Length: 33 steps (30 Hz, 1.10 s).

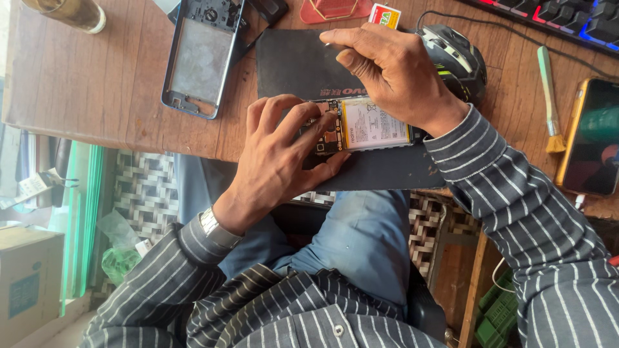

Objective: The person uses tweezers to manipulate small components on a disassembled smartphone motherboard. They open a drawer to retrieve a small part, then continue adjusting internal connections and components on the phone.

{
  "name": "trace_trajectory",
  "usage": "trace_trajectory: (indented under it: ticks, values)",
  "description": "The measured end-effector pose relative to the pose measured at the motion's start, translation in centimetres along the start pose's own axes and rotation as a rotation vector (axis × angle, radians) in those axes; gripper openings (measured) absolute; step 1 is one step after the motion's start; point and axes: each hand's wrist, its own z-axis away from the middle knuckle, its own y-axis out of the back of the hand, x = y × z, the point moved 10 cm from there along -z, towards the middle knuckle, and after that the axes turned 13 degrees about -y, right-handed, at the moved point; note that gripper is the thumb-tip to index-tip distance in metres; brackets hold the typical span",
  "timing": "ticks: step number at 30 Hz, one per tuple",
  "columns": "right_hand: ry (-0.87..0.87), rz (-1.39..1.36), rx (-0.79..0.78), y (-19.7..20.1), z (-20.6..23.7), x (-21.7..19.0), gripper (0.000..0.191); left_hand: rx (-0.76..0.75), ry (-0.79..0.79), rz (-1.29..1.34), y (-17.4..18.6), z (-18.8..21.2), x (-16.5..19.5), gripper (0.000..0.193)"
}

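Observation:
An opened phone [371, 125] with its white battery and circuit board showing lies on a black mat [303, 64] on the wooden table [97, 84]. My left hand [284, 158] grips the phone's left end, fingers curled over the board. My right hand [390, 71] hovers above the phone's battery, thumb and forefinger pinched on a thin tool whose tip barely shows near the fingertips. Both arms wear dark striped sleeves, and a metal watch sits on my left wrist.
A detached phone back frame [203, 55] lies at the upper left of the mat. A black mouse [461, 58], a green-handled brush [550, 96], an orange-cased phone [593, 138], a lit keyboard [567, 16] and a red stand [335, 9] surround the work. A cardboard box [29, 283] stands on the floor.

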Motion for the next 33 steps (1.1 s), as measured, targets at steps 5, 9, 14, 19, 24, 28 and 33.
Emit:
trace_trajectory:
  ticks: [5, 9, 14, 19, 24, 28, 33]
  values:
    - [0.002, -0.005, 0.003, 0.0, 0.0, 0.0, 0.019, 0.002, -0.012, -0.02, 0.1, 0.0, 0.2, 0.051]
    - [0.014, -0.001, 0.006, 0.1, 0.0, -0.1, 0.019, -0.025, -0.027, -0.046, 0.1, -0.3, 0.4, 0.052]
    - [-0.011, -0.006, -0.006, 0.0, 0.0, 0.1, 0.02, -0.104, -0.039, -0.106, -0.4, -0.6, 0.8, 0.051]
    - [0.013, 0.008, 0.005, -0.1, 0.1, -0.1, 0.02, -0.133, -0.137, -0.157, -0.3, -1.0, 1.1, 0.042]
    - [-0.001, 0.01, 0.0, -0.1, -0.2, -0.1, 0.019, -0.18, -0.17, -0.187, -0.6, -1.1, 1.1, 0.04]
    - [-0.011, 0.011, -0.008, -0.1, -0.2, -0.1, 0.02, -0.094, -0.129, -0.12, -0.3, -0.8, 0.8, 0.046]
    - [0.003, -0.002, -0.011, -0.1, 0.0, 0.0, 0.02, -0.03, -0.023, -0.074, -0.2, 0.0, -0.2, 0.055]
